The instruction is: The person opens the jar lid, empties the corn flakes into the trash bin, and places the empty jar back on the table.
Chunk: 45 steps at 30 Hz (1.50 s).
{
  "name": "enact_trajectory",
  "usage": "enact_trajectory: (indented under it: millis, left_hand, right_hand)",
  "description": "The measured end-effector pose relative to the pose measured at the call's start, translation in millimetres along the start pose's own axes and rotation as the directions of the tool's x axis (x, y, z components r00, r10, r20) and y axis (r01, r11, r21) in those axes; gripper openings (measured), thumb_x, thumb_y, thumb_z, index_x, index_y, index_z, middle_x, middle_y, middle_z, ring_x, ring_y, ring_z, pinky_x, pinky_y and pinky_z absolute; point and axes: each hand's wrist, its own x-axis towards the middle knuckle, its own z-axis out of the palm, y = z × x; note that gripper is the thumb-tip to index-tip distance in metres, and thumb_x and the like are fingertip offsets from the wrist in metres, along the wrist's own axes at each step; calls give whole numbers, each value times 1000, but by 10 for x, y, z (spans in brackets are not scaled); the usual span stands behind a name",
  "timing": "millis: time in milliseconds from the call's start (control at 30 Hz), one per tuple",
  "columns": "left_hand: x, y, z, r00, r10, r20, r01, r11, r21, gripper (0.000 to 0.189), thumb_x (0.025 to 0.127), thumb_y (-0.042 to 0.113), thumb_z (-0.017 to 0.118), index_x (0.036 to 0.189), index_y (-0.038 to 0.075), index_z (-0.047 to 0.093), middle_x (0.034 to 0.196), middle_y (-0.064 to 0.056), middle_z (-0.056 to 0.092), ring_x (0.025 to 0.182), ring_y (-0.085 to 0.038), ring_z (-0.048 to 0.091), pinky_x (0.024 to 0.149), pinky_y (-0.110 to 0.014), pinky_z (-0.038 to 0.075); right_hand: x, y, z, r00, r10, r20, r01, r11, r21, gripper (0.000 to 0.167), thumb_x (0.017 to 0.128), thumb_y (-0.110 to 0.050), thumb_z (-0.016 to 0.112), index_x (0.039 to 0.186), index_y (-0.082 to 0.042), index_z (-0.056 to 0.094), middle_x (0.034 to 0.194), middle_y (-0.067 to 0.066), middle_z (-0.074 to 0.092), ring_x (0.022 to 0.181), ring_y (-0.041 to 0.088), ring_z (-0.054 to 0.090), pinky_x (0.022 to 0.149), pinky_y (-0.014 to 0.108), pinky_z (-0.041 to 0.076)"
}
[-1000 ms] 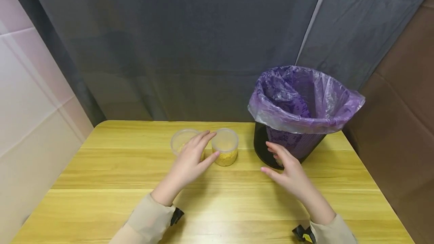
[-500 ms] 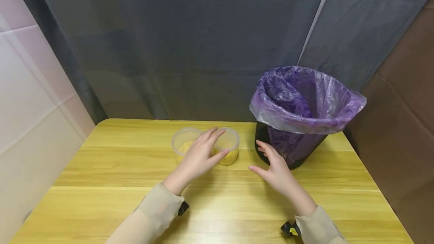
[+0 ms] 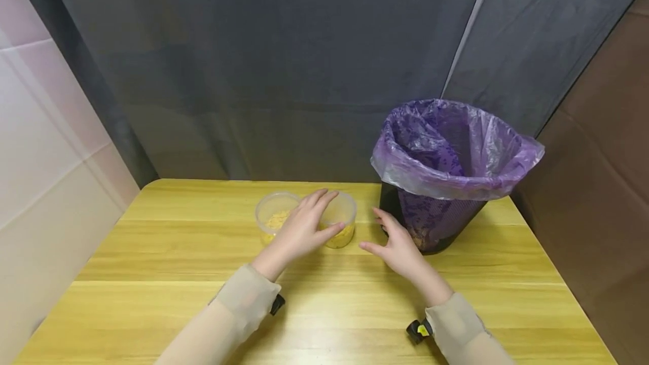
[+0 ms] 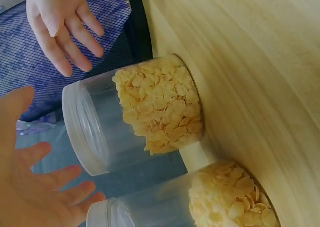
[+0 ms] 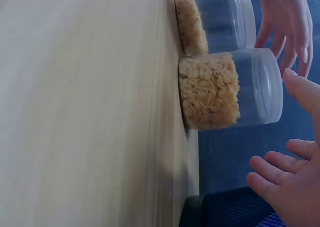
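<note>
Two clear plastic jars with whitish translucent tops stand upright, side by side, each partly filled with yellow flakes like cornflakes. In the head view, my left hand (image 3: 299,230) hovers over them with fingers spread, partly hiding the left jar (image 3: 274,223) and the right jar (image 3: 347,234). My right hand (image 3: 398,249) is held with fingers apart, right of the right jar and in front of the bin. Both wrist views show the right jar (image 4: 160,104) between the two hands, with a gap on either side. Neither hand holds anything.
A black mesh bin (image 3: 446,224) with a purple plastic liner (image 3: 456,185) stands on the right of the wooden table (image 3: 167,252). Behind the table hangs a grey curtain (image 3: 253,72). Pale and brown panels flank it left and right.
My right hand has moved left toward the right jar. My left hand has shifted slightly right, over the gap and part of the right jar. The jars and bin have stayed put.
</note>
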Motion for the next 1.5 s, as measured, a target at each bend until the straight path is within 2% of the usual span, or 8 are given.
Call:
enact_trajectory:
  millis: [267,600,900,1067,1233,1500]
  left_hand:
    - [86,-30,52,1000,-1,17,2,1000,-7,73,88,46,65,146,11,38,146,-20,37,132,-37,35,100,-57,35]
    - [159,-25,103,999,-8,32,9,1000,-15,78,87,45,68,149,12,33,147,-16,38,133,-34,35,100,-56,36]
    - [199,-40,137,999,-33,31,35,998,-46,80,85,41,71,149,13,32,146,-15,39,132,-34,36,100,-55,36]
    - [226,-45,148,998,-53,34,54,997,-55,80,84,38,74,149,12,34,146,-14,40,131,-34,36,100,-55,36]
    - [247,-39,149,997,-68,43,70,997,-42,79,83,39,74,147,12,36,146,-15,39,131,-35,37,99,-56,37]
    - [285,-34,141,991,-108,80,107,994,13,69,82,43,73,137,5,51,146,-22,37,131,-40,36,100,-57,36]
  right_hand:
    - [123,11,155,999,33,19,-34,999,39,83,81,-25,78,146,-2,33,144,20,41,121,39,48,95,53,43]
    - [238,32,253,991,120,64,-128,982,137,83,81,-19,79,147,-4,32,145,19,40,122,39,48,94,57,41]
    - [294,115,366,993,96,70,-110,966,232,75,82,-15,77,145,-3,37,143,18,43,119,38,51,97,54,41]
    - [315,97,397,992,101,76,-118,958,263,76,82,-13,77,145,-3,36,142,17,44,119,36,52,98,52,40]
    - [340,124,439,992,103,66,-117,954,277,77,82,-10,77,145,0,35,138,23,47,117,40,52,98,51,40]
    - [343,131,470,989,132,67,-145,951,273,77,82,-13,77,146,-1,34,137,22,47,118,40,51,98,50,41]
